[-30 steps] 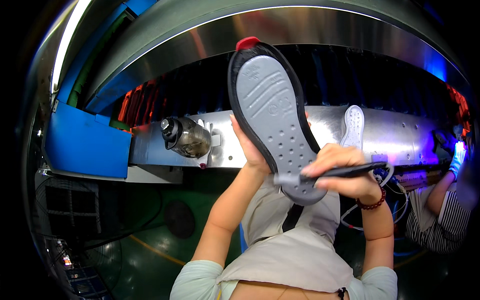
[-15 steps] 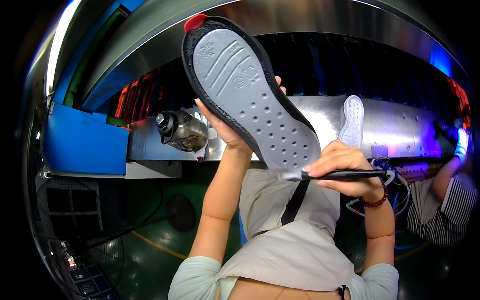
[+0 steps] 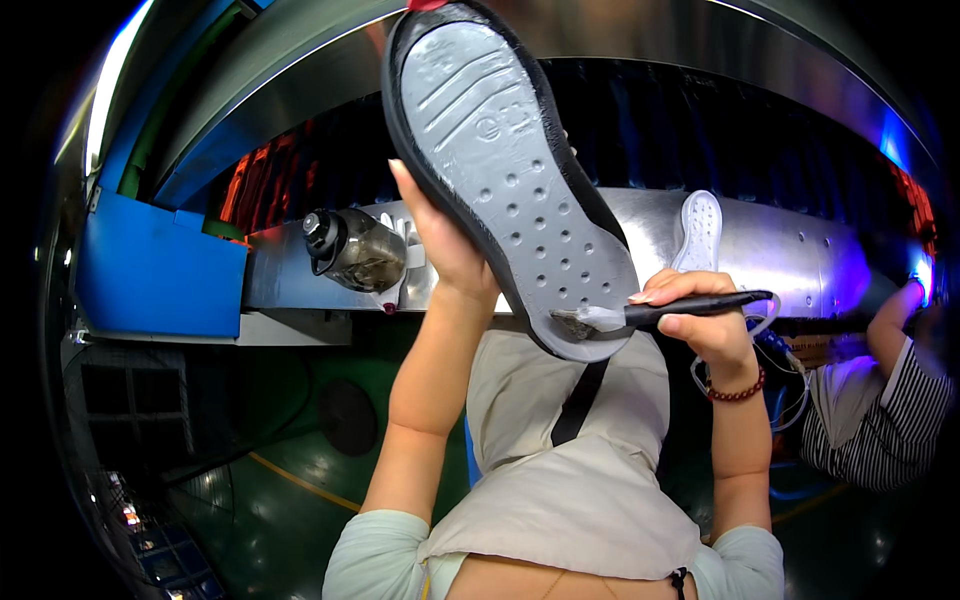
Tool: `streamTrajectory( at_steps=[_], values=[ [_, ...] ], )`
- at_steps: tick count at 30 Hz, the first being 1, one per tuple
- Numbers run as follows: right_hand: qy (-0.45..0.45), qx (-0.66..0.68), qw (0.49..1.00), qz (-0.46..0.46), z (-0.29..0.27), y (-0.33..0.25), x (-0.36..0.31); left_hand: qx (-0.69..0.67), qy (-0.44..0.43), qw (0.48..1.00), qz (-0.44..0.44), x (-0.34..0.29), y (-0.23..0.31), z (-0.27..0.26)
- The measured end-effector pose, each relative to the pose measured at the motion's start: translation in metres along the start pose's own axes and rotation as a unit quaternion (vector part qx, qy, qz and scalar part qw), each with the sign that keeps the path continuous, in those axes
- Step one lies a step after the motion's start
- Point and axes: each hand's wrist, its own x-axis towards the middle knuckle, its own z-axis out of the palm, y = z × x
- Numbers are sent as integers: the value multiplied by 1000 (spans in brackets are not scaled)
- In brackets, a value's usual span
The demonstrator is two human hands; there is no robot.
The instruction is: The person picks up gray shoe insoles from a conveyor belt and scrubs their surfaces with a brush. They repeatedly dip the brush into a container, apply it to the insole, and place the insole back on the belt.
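1. Metal table: runs across behind the work, its edges bowed by the lens; dark recess beyond it.
2. Co-worker's striped garment: far right, well apart from the wearer's hands.
3. Shoe sole: grey face toward the camera, black rim around it; held up in front of the table, leaning upper-left, the red tab at its top end cut by the upper edge. Lower end over the wearer's lap.
4. Left hand: forearm rising steeply, palm behind the sole, thumb up along its left edge. Grip part-open, wrapped about the sole's width and grasping it; most fingers hidden behind.
5. Right hand: forearm upright, hand turned inward, near the sole's lower end. Grip closed in a pinch on a brush, thumb below, fingers above.
6. Dark-lidded jug: on the table, left of the left hand.
7. Pale sole: on the table, beyond the right hand.
8. Brush: black handle nearly level, bristles touching the grey face near its lower end.
9. Beaded bracelet: dark red, around the right wrist.
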Motion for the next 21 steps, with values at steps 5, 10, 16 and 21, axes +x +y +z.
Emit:
streamTrajectory(
  at_steps=[5,10,16,21],
  values=[
    [35,58,998,13,28,1,-1,-54,-104,991,-68,-55,-40,-38],
    [-192,-134,972,-8,25,-21,2,-175,-209,931,-242,-38,-1,-22],
    [-215,-265,937,-71,22,-33,16,111,-65,907,-401,-31,22,22],
    [-304,-279,909,-64,18,-59,21,150,-71,847,-505,-26,22,19]
  ],
)
